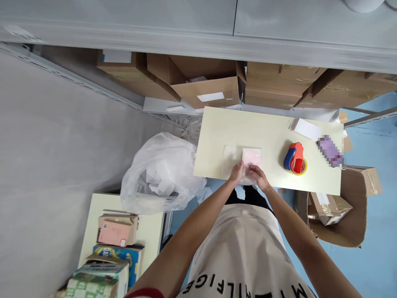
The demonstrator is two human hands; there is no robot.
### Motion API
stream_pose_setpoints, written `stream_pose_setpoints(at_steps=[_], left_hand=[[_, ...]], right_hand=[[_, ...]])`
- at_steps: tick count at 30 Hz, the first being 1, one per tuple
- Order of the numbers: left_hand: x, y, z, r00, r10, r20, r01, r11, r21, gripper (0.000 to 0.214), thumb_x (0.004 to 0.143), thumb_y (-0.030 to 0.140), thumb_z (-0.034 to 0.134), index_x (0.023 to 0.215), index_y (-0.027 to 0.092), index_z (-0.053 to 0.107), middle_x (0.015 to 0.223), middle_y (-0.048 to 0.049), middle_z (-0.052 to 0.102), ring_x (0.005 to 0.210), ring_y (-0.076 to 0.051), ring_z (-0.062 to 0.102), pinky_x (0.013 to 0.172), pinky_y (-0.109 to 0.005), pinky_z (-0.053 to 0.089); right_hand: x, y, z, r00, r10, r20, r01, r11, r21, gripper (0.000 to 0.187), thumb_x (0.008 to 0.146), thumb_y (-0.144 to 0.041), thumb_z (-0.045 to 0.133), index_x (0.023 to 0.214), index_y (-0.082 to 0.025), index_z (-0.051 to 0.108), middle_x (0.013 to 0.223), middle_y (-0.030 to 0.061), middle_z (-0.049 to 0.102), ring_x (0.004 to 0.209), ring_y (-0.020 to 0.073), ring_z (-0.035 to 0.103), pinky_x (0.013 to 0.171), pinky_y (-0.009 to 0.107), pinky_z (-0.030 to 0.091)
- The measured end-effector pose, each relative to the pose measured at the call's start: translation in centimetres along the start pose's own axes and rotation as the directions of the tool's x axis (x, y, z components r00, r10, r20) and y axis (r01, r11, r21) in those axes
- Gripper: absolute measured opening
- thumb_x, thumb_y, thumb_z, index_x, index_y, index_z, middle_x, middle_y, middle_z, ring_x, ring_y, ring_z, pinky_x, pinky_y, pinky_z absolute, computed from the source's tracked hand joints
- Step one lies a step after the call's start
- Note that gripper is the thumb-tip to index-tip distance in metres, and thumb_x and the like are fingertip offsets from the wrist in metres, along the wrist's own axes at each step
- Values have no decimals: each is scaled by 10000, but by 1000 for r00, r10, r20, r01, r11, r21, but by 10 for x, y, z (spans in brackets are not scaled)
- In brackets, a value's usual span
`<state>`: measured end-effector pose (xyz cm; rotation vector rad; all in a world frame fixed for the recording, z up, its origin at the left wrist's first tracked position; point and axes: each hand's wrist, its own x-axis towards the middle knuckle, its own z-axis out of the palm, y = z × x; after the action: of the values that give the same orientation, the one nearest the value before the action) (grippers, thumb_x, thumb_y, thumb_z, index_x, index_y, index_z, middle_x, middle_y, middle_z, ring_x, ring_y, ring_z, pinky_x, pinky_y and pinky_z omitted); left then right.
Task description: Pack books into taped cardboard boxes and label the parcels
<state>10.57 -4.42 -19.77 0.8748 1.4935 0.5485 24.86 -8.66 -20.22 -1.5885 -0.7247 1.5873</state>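
Pink-and-white packet (252,156) sits left of middle on the cream table (217,128), right at the near edge. White pack (307,129) lies by the far edge toward the right corner, blurred purple thing (330,151) at the right edge, red-and-blue tape dispenser (295,159) nearer the front. Left hand (237,172) pinches the packet's left side; right hand (258,175) has bent fingers on it, can't tell if they're gripping.

Shirt (238,240): black lettering (230,288), cut off; no word surely legible.
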Motion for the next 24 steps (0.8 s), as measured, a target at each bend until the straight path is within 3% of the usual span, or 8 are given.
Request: stream_pose_setpoints(at_steps=[5,9,13,16,20,24], left_hand=[[-2,-9,-5,996,37,-82,-27,992,120,446,904,509,530,1181,170,616,1259,-145,619,1222,-292,543,1036,-413,406],[-8,-16,8,990,140,-1,-133,941,312,501,885,459,564,1280,151,564,1356,-172,545,1308,-309,479,1118,-432,336],[-4,-21,21,997,75,14,-74,919,387,513,899,475,532,1295,149,552,1329,-178,564,1341,-331,447,1134,-463,316],[-1,-22,22,999,49,-3,-44,933,358,538,890,474,550,1314,144,542,1356,-178,549,1366,-331,427,1152,-460,294],[1,-20,23,999,-33,3,32,988,150,587,844,432,627,1343,139,531,1422,-180,509,1370,-329,432,1135,-437,327],[10,-12,34,994,-58,91,58,998,1,486,838,349,632,1286,169,584,1328,-155,612,1226,-287,577,1024,-393,447]], right_hand=[[9,7,0,999,37,-2,-37,999,21,455,631,-398,761,1057,-264,673,1178,62,700,1143,272,616,969,453,507],[6,12,-3,1000,10,-9,-11,999,-50,443,634,-343,726,1061,-248,654,1123,58,706,1045,254,648,962,462,507],[-1,18,-16,963,-131,-235,55,950,-307,407,649,-305,685,1043,-214,648,1143,111,675,1097,284,605,1013,501,461],[-3,22,-24,930,-118,-347,-3,944,-330,470,616,-276,688,1072,-181,623,1105,135,668,1036,285,614,982,503,471],[-1,17,-28,943,28,-332,-75,989,-131,462,622,-327,683,1056,-201,587,907,52,673,792,214,624,749,403,541],[0,-5,-33,944,3,-330,-33,996,-86,365,665,-351,630,994,-213,551,915,28,643,716,166,601,642,327,523]])
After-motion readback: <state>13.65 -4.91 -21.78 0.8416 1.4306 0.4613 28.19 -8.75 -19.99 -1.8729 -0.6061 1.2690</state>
